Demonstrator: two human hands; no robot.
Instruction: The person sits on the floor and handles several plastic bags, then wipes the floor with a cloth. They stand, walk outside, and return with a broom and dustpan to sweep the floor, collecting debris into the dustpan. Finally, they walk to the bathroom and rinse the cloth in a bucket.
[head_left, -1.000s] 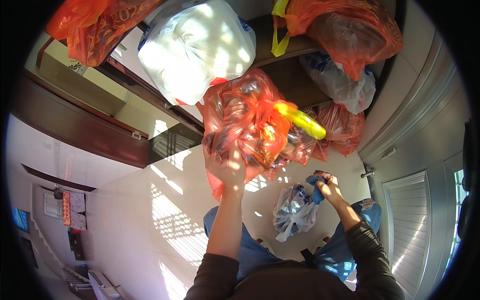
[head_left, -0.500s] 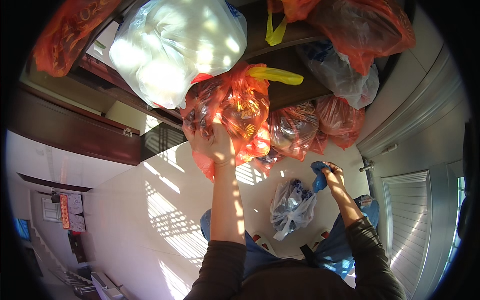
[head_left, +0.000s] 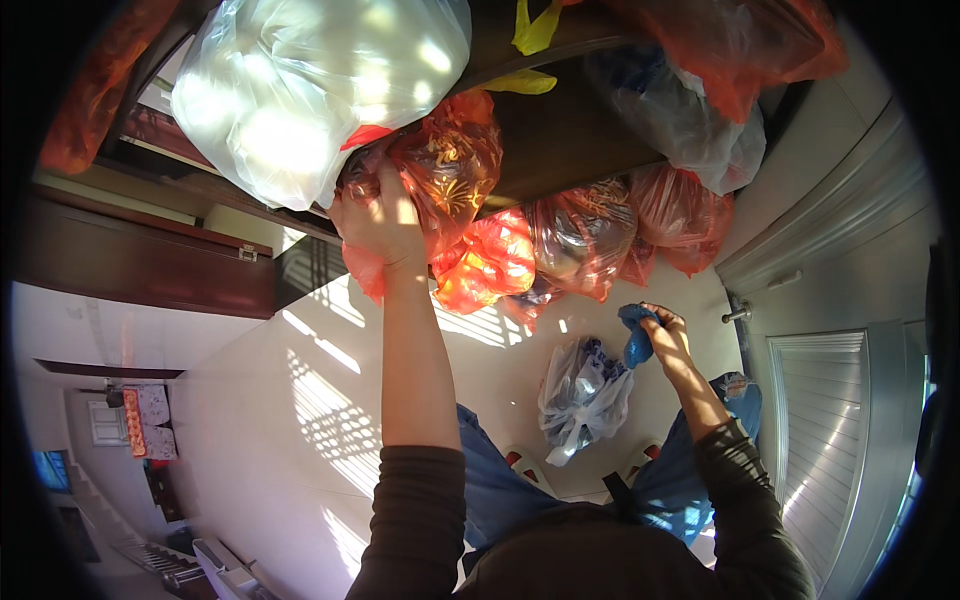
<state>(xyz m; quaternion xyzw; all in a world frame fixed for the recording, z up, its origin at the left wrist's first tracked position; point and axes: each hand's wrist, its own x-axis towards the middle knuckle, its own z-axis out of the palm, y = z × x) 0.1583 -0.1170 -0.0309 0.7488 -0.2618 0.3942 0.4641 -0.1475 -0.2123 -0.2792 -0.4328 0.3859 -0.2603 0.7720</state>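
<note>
My left hand (head_left: 378,225) grips the side of a filled red plastic bag (head_left: 450,165), which rests on the dark wooden shelf below a big white plastic bag (head_left: 310,95). Its fingertips are partly hidden in the folds of the red film. Closed around a crumpled blue cloth-like piece (head_left: 637,335), my right hand (head_left: 668,332) hovers above the floor near my right knee. Just left of it, a knotted clear-white plastic bag (head_left: 583,400) with something dark blue inside stands on the floor between my feet.
More filled red bags (head_left: 580,240) sit along the shelf's foot, one lit by the sun (head_left: 490,265). On the dark shelf (head_left: 560,130) at right lie a clear bag (head_left: 690,130) and another red bag (head_left: 740,50). A grey door (head_left: 820,420) with a handle stands at right.
My left hand has moved left and slightly up with the red bag, leaving the sunlit red bag beneath more exposed. My right hand still holds the blue piece, nearly in place.
</note>
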